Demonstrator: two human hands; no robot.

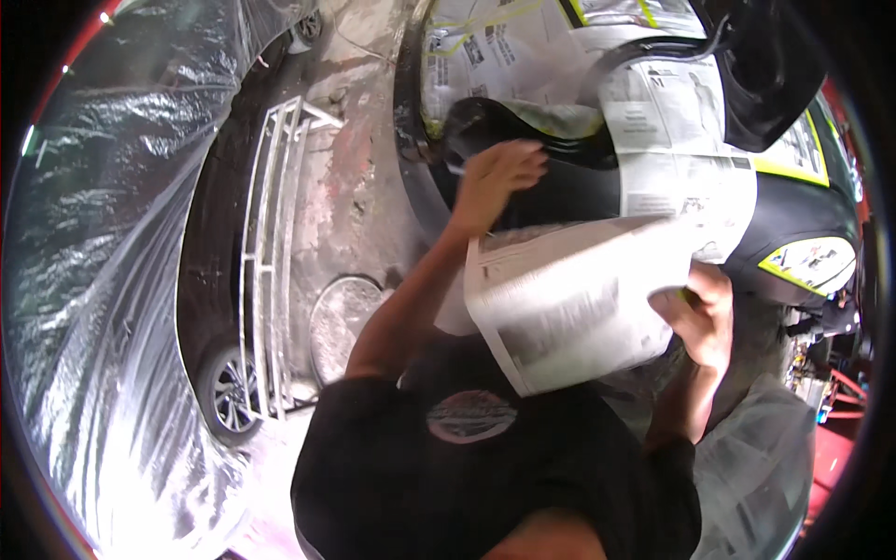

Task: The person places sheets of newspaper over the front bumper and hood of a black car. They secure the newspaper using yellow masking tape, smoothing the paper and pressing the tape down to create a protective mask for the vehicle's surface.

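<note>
White-grey newsprint: one loose newspaper sheet (579, 313), folded, slightly bowed, its surface streaked by bright light and blurred. Location: in front of your chest, at the near side of a black car body (574, 191), the sheet's long near edge slanting up to the right.

Right hand (702, 313): yours, thumb and fingers pinching the sheet at its right edge; a small yellow-green patch shows beside the thumb.

Left hand (504, 177): yours, raised beyond the sheet's far left corner, fingers bent, close to a glossy black curved part (485, 121). The hand is smeared by blur, so you cannot tell from this view whether the fingers grip anything or touch that part.

Writing: columns of small grey type on your sheet, too faint to read. Fixed newspaper pages (677, 112) on the car carry headlines, columns and a printed figure; yellow-green tape (793, 175) edges several. Your black shirt (401, 457) bears a round reddish print with lettering across it.

Surroundings, left: a white metal frame (266, 271) beside a dark car (213, 252), and clear plastic sheeting (93, 280) at far left.
</note>
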